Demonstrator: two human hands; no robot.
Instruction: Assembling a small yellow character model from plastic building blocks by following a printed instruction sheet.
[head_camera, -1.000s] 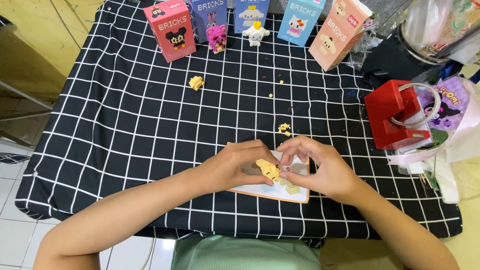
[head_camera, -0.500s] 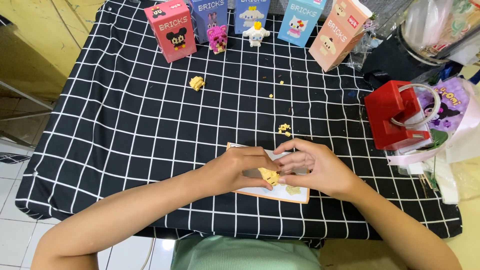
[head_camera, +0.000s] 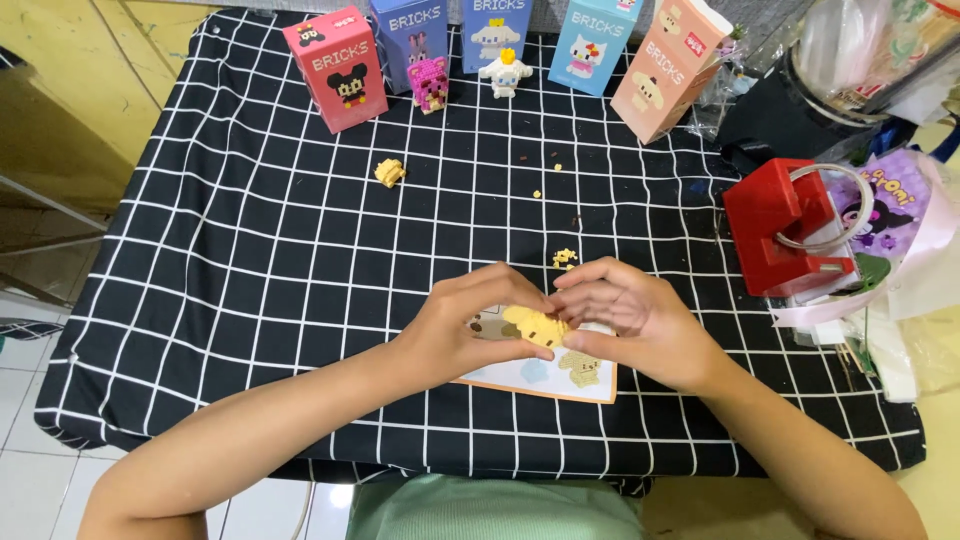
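A small yellow brick figure (head_camera: 535, 326) is pinched between both hands above a printed instruction sheet (head_camera: 545, 374) on the black checked tablecloth (head_camera: 250, 260). My left hand (head_camera: 465, 325) grips the figure from the left. My right hand (head_camera: 630, 320) closes on it from the right, fingers curled over its top. A few loose yellow bricks (head_camera: 564, 258) lie just beyond my hands. Another yellow brick clump (head_camera: 389, 172) sits farther back on the left.
Several colourful brick boxes (head_camera: 340, 68) stand along the far edge, with a pink brick figure (head_camera: 428, 84) and a white one (head_camera: 504, 72) between them. A red tape dispenser (head_camera: 785, 225) and plastic bags (head_camera: 900, 250) crowd the right side.
Both hands have drawn closer together around the yellow figure and shifted slightly up off the sheet. Nothing else on the table moved.
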